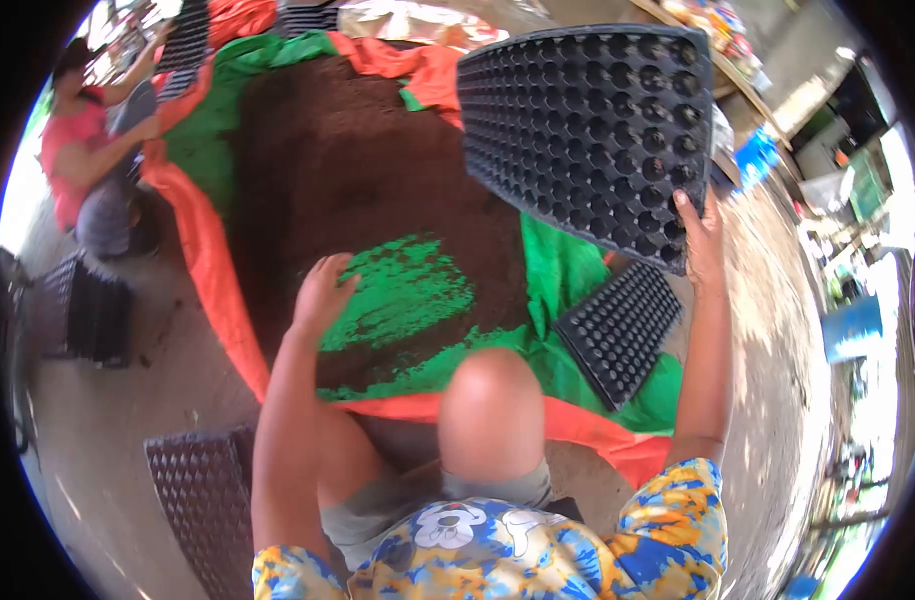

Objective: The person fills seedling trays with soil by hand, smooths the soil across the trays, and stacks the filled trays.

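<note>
Clearly raised at the upper right, a black seedling tray [583, 130] is gripped at its lower right corner by the right hand [706, 242], which is closed on the rim with the thumb pressed over the face of round cells. The tray is tilted up, its broad side facing the wearer, above the right part of a wide bed of dark brown soil [348, 170]. The left hand [325, 290] is over the near left part of that soil, its fingers loosely bent and partly open, with nothing visible in its grasp; whether the fingertips touch the soil, I cannot tell. Just beside this hand, a thinly covered patch shows the green tarp [408, 290] under the soil, and an orange border [200, 265] runs around the tarp's edge. Below the raised tray, a second black tray [623, 333] lies at a slant on the tarp's near right part, apart from the soil. To the left, a stack of dark trays [88, 310] stands on the ground [148, 385], and nearer, beside the left forearm, is a brownish cell tray [193, 500]. At the far left, a co-worker in a pink-red top [73, 150] crouches by the tarp, one arm stretched toward upright dark trays [186, 45]
</note>
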`<state>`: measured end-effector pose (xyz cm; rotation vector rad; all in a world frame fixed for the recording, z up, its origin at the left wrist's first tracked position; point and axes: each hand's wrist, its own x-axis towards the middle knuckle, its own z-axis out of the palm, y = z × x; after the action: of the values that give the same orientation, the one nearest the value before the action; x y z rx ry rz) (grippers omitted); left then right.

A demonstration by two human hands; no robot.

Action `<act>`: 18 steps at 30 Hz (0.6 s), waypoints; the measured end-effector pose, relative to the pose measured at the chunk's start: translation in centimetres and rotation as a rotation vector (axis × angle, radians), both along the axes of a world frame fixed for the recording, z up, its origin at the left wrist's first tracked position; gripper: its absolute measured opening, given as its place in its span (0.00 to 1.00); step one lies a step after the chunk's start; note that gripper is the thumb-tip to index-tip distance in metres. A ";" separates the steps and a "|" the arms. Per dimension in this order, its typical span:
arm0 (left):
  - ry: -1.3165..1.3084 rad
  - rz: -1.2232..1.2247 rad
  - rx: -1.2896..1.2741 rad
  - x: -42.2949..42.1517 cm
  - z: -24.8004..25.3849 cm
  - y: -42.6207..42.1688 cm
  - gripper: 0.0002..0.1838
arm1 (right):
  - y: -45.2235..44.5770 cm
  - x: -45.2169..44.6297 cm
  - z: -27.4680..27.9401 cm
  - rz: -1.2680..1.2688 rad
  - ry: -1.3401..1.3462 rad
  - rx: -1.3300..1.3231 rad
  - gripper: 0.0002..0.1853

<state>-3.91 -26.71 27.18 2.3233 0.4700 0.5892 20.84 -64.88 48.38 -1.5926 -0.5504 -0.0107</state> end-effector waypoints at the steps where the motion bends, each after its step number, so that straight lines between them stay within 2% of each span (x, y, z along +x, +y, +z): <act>1: -0.087 0.043 0.026 -0.2 1.2 -0.2 0.16 | 1.3 -0.5 0.1 0.010 0.021 0.044 0.21; 4: -0.440 0.262 0.096 -0.1 5.4 -0.4 0.14 | 5.0 -0.4 -2.8 0.140 0.213 0.171 0.21; 6: -0.643 0.477 -0.008 -1.2 9.3 -0.7 0.12 | 6.8 -0.1 -5.3 0.206 0.324 0.192 0.22; 10: -0.728 0.569 -0.257 -3.3 12.2 3.3 0.14 | 10.2 0.6 -14.5 0.320 0.576 0.151 0.25; 11: -0.703 0.593 -0.226 -3.4 11.4 4.8 0.14 | 10.6 2.6 -20.2 0.274 0.555 0.033 0.29; 12: -0.675 0.619 -0.197 -3.7 10.5 6.4 0.14 | 11.0 2.7 -23.2 0.244 0.593 -0.103 0.32; 14: -0.638 0.695 -0.090 -4.3 7.9 9.1 0.14 | 10.3 5.2 -32.9 0.128 0.349 -0.574 0.34; 15: -0.611 0.734 -0.038 -6.3 10.3 9.0 0.14 | 9.1 4.1 -31.3 0.055 0.175 -0.856 0.34; 16: -0.567 0.777 -0.003 -6.8 8.2 10.6 0.14 | 9.2 4.4 -33.4 -0.016 -0.011 -1.147 0.35; 18: -0.460 0.847 0.137 -8.4 2.5 14.1 0.13 | 9.5 6.8 -37.1 0.087 -0.066 -1.099 0.32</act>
<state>-12.28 -12.57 29.68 1.9343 1.2151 1.5425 27.59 -55.42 11.32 -2.6338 -0.7299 0.3613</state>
